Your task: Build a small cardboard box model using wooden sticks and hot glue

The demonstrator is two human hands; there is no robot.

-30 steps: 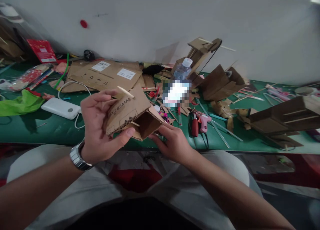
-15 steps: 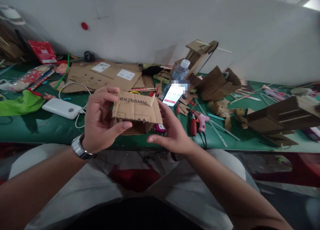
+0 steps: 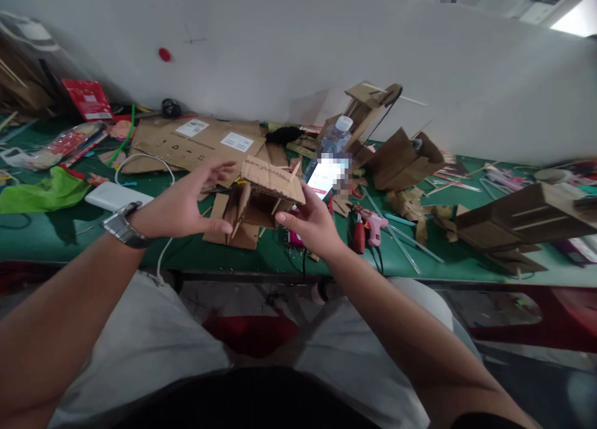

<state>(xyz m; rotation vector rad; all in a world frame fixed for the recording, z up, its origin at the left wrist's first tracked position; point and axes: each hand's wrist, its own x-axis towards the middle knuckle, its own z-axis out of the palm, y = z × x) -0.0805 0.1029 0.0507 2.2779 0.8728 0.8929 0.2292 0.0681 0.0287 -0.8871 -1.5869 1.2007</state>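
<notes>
Cardboard forms the box (image 3: 270, 179) over the worktop (image 3: 114, 249); the right hand (image 3: 318, 225) pinches its right side, seemingly to steady it. The left hand (image 3: 189, 200) is spread wide, gripping nothing, thumb by the left edge. The glue gun (image 3: 375, 227) lies nearby, perhaps for easy reach.

I can't tell whether the thumb of the left hand (image 3: 180, 206) touches the small cardboard box (image 3: 273, 179), whose lettering is too blurred for me. That box partly hides the fingers of the right hand (image 3: 319, 229). The wristwatch (image 3: 125, 226) covers part of the white power bank (image 3: 114, 196), pixelation masks part of the phone (image 3: 321, 175), and my right edge crops a cardboard structure (image 3: 527, 214).
</notes>
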